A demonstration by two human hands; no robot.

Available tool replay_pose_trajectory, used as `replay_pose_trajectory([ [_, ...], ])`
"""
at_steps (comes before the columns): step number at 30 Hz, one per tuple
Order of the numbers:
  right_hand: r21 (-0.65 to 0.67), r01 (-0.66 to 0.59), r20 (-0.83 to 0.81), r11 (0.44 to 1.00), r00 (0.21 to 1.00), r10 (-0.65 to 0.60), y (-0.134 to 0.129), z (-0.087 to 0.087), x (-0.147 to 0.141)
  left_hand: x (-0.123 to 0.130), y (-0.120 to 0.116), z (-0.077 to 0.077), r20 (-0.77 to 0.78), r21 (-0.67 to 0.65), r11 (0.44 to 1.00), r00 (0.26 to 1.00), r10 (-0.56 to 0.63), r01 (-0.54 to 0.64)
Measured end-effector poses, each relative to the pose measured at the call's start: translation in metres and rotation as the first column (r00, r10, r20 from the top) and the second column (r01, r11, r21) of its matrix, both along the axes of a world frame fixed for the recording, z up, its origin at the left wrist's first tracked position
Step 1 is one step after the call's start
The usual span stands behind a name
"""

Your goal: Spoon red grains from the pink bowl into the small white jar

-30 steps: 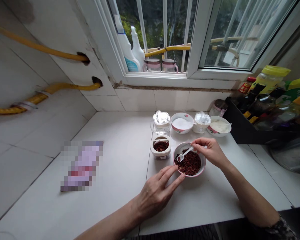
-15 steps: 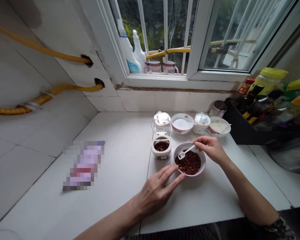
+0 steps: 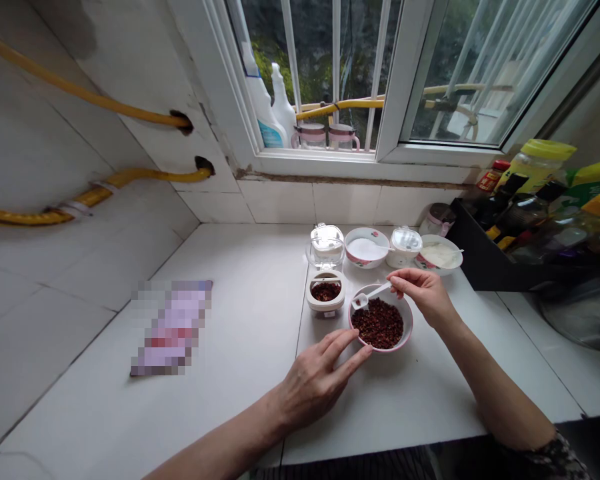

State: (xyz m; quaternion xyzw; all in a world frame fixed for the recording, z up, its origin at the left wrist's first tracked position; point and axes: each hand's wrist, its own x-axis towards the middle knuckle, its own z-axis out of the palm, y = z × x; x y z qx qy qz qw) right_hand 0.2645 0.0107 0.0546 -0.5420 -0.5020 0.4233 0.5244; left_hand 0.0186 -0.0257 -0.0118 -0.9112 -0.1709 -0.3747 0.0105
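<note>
My right hand (image 3: 421,292) pinches the handle of a small white spoon (image 3: 375,293). Its scoop is over the upper left edge of a pink-rimmed bowl (image 3: 405,313) of dark red dried spice that looks like peppercorns (image 3: 379,325). A little of the spice seems to lie in the scoop. With fingers stretched out, my left hand (image 3: 320,377) rests its fingertips against the bowl's near left rim; its thumb is hidden. Just left of the bowl stands a cream seasoning jar (image 3: 326,303), its clear lid (image 3: 327,250) tipped back, with the same dark red spice inside.
Behind are a bowl of white grains (image 3: 367,248), a lidded jar (image 3: 405,247) and a bowl of pale powder (image 3: 440,255). A black box of bottles (image 3: 480,250) fills the right corner. A blurred purple packet (image 3: 175,330) lies left. Spray bottles (image 3: 275,110) stand at the window.
The spoon has shifted slightly left and up, from over the spice to the bowl's upper left rim. My left hand stays at the bowl. The whole view has moved slightly.
</note>
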Motion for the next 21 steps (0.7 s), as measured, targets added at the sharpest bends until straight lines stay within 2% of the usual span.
replay_pose_trajectory([
  [3, 0.111, 0.088, 0.042, 0.990, 0.995, -0.094, -0.003, 0.002, -0.016, 0.000, 0.000, 0.000, 0.005, -0.001, 1.000, 1.000, -0.006, 0.006],
  [6, 0.244, 0.129, 0.169, 0.961, 0.970, -0.173, -0.008, 0.000, -0.033, 0.000, 0.000, 0.000, 0.003, 0.004, 1.000, 1.000, -0.002, 0.002],
  [8, 0.391, 0.066, 0.308, 0.918, 0.930, -0.198, -0.011, -0.003, -0.042, 0.001, 0.000, 0.000, 0.009, 0.011, 1.000, 1.000, -0.003, 0.003],
  [10, 0.520, -0.065, 0.438, 0.852, 0.876, -0.200, -0.013, -0.003, -0.046, 0.001, 0.001, -0.001, 0.013, 0.013, 1.000, 1.000, -0.007, 0.007],
  [12, 0.589, -0.159, 0.511, 0.793, 0.833, -0.212, -0.015, -0.001, -0.045, 0.000, 0.000, -0.001, 0.002, 0.013, 1.000, 1.000, -0.002, 0.002],
  [14, 0.623, -0.149, 0.513, 0.767, 0.819, -0.258, -0.016, 0.003, -0.039, 0.000, 0.000, -0.001, -0.009, 0.013, 1.000, 1.000, 0.000, 0.000],
  [16, 0.618, -0.074, 0.486, 0.783, 0.818, -0.307, -0.017, 0.009, -0.028, 0.000, 0.000, 0.000, -0.015, 0.006, 1.000, 1.000, -0.010, 0.010],
  [18, 0.558, -0.008, 0.485, 0.830, 0.814, -0.318, -0.016, 0.014, -0.015, 0.000, 0.000, 0.000, -0.012, -0.004, 1.000, 1.000, -0.018, 0.018],
  [21, 0.420, -0.029, 0.574, 0.907, 0.782, -0.241, -0.015, 0.016, -0.001, 0.000, 0.000, 0.001, -0.006, -0.008, 1.000, 1.000, -0.014, 0.013],
])
